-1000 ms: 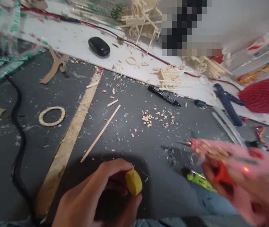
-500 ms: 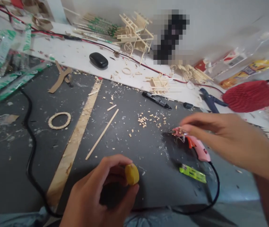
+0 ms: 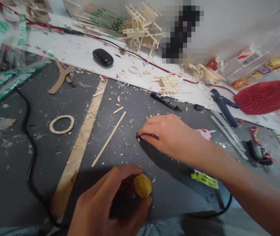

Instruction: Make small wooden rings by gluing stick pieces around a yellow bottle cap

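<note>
Between the thumb and fingers of my left hand (image 3: 112, 200) is a small yellow round piece (image 3: 142, 186), held above the table's front. My right hand (image 3: 164, 132) is down on the dark tabletop, its fingertips pinched together. A tiny cut wood piece (image 3: 138, 139) shows right at those fingertips; whether they grip anything is hidden. Behind the right wrist, a pink glue gun (image 3: 205, 133) is mostly covered. A yellow-green cutter-like object (image 3: 204, 179) lies below the right forearm. To the left are a thin wooden stick (image 3: 109, 139) and a pale wooden ring (image 3: 62, 125).
A black marker (image 3: 165, 101), dark pliers-like tool (image 3: 225, 107) and red bundle (image 3: 265, 97) lie toward the back right. Stick models (image 3: 142, 31) and a black case (image 3: 102, 57) stand on the white strip (image 3: 63, 49). A black cable (image 3: 32, 144) runs down the left.
My right hand has moved left from above the glue gun down to the small wood pieces on the tabletop. My left hand still holds the yellow piece, turned slightly.
</note>
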Demonstrator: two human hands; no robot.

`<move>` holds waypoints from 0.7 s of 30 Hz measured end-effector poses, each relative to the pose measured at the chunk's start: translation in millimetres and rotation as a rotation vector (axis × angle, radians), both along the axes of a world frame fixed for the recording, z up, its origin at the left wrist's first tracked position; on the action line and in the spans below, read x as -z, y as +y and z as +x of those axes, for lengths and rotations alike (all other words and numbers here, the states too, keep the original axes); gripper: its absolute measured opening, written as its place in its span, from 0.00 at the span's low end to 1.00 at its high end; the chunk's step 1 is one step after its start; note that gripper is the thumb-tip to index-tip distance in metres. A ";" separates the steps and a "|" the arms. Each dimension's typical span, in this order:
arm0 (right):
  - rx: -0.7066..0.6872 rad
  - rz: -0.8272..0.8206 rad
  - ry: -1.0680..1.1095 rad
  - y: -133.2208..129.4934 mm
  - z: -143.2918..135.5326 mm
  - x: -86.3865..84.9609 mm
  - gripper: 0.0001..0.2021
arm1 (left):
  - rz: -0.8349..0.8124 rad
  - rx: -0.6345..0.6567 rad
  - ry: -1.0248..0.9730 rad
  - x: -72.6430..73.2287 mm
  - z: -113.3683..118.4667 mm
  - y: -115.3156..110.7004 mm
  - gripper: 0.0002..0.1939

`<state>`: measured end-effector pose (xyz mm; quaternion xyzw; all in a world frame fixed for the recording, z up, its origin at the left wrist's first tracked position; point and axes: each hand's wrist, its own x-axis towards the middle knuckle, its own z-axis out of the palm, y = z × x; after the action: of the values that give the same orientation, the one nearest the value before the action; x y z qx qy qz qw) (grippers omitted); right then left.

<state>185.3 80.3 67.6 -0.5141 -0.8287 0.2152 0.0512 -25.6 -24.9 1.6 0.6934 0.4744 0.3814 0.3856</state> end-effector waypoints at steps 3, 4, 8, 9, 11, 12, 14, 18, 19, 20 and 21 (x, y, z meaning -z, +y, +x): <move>-0.073 -0.030 -0.032 0.2 -1.9 -9.4 0.09 | 0.007 0.008 0.002 -0.8 -1.1 0.4 0.20; -0.066 -0.023 -0.024 -1.9 -1.2 -14.8 0.09 | 0.007 0.017 -0.001 -1.0 -1.4 0.5 0.20; 0.116 -0.089 0.183 -29.3 7.7 -35.5 0.07 | 0.023 0.001 -0.005 -1.7 -0.5 0.0 0.17; 0.178 -0.123 0.279 -40.7 10.3 -37.8 0.07 | 0.021 -0.007 -0.014 -1.8 0.2 -0.2 0.16; 0.286 -0.176 0.430 -66.0 13.9 -36.9 0.07 | 0.006 -0.010 -0.041 -2.0 1.6 -0.5 0.16; 0.338 -0.185 0.484 -78.4 14.4 -33.9 0.07 | -0.001 -0.005 -0.057 -2.3 2.1 -0.6 0.15; 0.452 -0.205 0.579 -99.7 11.8 -24.0 0.06 | -0.002 0.012 -0.068 -3.6 2.2 -0.6 0.13; 0.732 -0.366 0.876 -121.6 -4.1 0.7 0.06 | 0.017 0.003 -0.015 -7.9 -0.2 -1.8 0.09; 0.795 -0.414 0.959 -123.7 -8.7 6.0 0.06 | 0.014 -0.004 0.007 -8.8 -0.5 -2.7 0.09; 0.844 -0.450 1.033 -125.2 -13.0 10.6 0.07 | 0.012 -0.011 0.022 -9.5 -0.4 -3.7 0.09; 0.889 -0.468 1.092 -126.5 -16.9 14.5 0.07 | 0.001 -0.020 0.031 -10.1 0.2 -4.9 0.09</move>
<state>168.3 -46.2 53.1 -0.6184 -0.3315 0.5702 0.4272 -25.5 -29.8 11.7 0.6947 0.4868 0.3748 0.3742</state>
